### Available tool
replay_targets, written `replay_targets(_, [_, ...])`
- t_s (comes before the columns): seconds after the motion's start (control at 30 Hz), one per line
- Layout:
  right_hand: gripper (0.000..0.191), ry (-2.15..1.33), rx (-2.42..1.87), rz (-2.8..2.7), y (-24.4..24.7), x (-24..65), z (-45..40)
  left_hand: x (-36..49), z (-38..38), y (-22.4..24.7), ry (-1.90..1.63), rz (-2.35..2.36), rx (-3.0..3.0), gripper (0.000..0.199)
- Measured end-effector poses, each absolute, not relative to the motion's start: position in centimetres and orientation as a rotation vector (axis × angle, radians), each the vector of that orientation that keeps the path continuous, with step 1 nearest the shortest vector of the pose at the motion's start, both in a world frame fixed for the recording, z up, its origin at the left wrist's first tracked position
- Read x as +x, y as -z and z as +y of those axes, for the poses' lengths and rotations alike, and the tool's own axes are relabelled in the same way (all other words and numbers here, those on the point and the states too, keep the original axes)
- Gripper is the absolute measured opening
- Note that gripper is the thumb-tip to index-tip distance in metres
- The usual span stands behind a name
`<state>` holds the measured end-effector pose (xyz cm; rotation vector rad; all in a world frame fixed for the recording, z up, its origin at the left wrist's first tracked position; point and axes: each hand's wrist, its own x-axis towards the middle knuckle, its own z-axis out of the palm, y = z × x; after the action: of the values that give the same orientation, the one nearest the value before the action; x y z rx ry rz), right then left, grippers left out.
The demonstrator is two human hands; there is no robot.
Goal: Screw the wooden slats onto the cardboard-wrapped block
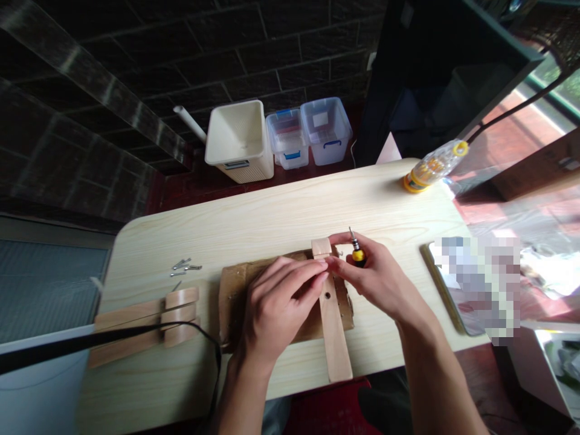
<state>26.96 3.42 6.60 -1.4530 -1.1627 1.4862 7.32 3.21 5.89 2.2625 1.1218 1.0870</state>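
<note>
The pale counter (281,205) spreads beneath everything, its near edge closest to the person. A brown cardboard block (235,284) lies along the middle of that near edge. Towards the left end rest three wooden pieces (181,297) with rounded heads, side by side. One more wooden piece (335,344) lies across the right part of the cardboard, a dark hole in it and its lower end reaching the near edge.

The left hand (274,296) arches over the cardboard, fingertips bunched at this piece; what they pinch, if anything, is hidden. The right hand (374,266) curls around its far end, thumb meeting the left fingertips.

A clear, yellow-capped bottle (432,169) stands by the far right corner. The right hand holds a yellow-and-black screwdriver (359,254), tip towards the far edge. Loose screws (182,264) lie between the left end and the cardboard.
</note>
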Motion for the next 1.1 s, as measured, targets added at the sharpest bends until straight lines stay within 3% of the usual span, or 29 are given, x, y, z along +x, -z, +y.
replay_targets(0.37, [0.033, -1.505, -1.482, -1.104, -6.61, 27.02, 3.21, 7.04, 3.1, -5.63, -1.041, 1.133, 2.244, 0.03])
replay_targets(1.1, [0.019, -1.589, -1.335, -1.211, -6.58, 27.02, 2.9, 6.98, 2.78, -5.78, -1.02, 1.254, 2.198, 0.03])
